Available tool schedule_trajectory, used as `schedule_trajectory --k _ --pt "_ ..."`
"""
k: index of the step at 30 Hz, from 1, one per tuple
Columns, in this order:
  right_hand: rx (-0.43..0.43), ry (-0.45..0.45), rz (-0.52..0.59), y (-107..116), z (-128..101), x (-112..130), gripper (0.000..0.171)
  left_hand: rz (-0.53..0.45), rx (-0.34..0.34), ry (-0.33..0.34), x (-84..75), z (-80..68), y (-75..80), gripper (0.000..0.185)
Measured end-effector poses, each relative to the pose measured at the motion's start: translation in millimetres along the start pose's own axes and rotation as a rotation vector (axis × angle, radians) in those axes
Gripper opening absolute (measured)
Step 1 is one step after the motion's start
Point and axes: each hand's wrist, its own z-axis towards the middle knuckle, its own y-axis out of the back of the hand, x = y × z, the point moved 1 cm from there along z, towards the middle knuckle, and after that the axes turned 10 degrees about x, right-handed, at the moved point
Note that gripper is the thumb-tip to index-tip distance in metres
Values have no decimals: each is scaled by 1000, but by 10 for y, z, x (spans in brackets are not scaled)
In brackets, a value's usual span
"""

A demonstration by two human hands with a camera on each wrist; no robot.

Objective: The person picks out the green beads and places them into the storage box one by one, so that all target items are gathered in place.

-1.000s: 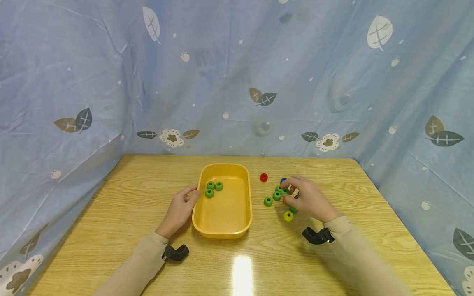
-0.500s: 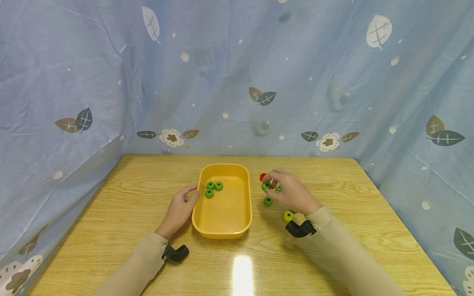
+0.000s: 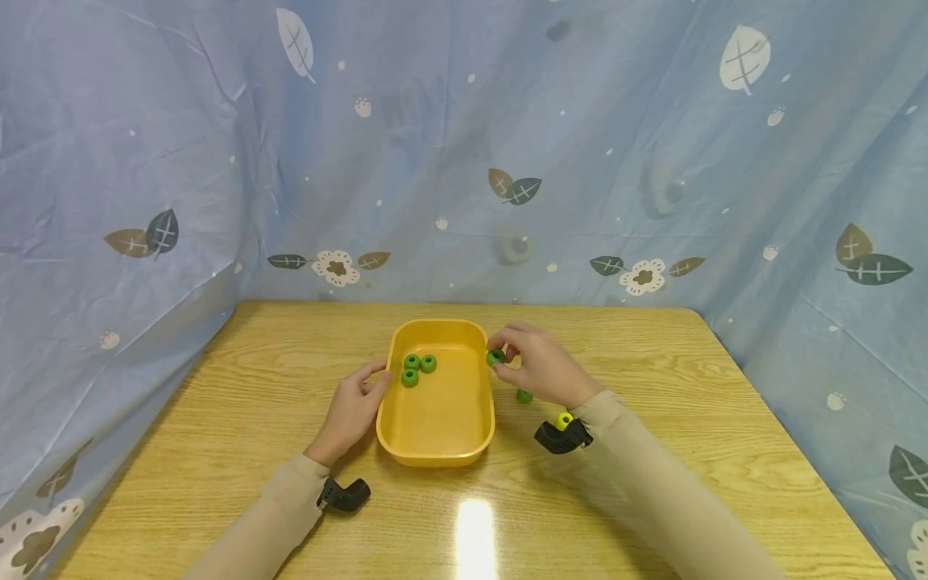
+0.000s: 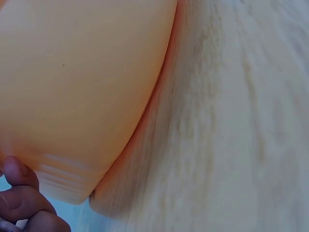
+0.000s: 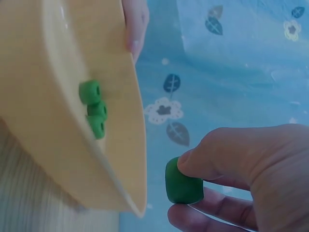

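The left hand point(image 3: 353, 409) grips the yellow tray's point(image 3: 435, 419) left rim; the right hand point(image 3: 542, 366) pinches a green bead point(image 3: 495, 359) between thumb and fingers just beside the tray's right rim, nearer its far end. The tray's long axis runs away from the person.

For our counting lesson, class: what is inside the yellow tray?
Inside the yellow tray lie three green beads, grouped toward its far left. Whatever is beneath them is covered.

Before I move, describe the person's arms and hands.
The left hand and right hand are bare, without gloves. The left sleeve and right sleeve are long and plain beige; at each cuff sits a black, bent device.
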Motion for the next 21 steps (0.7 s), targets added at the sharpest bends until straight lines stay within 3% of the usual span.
schedule_trajectory --k 21 --pt "148 92 3 -222 559 313 20 -19 -4 10 20 15 -6 48"
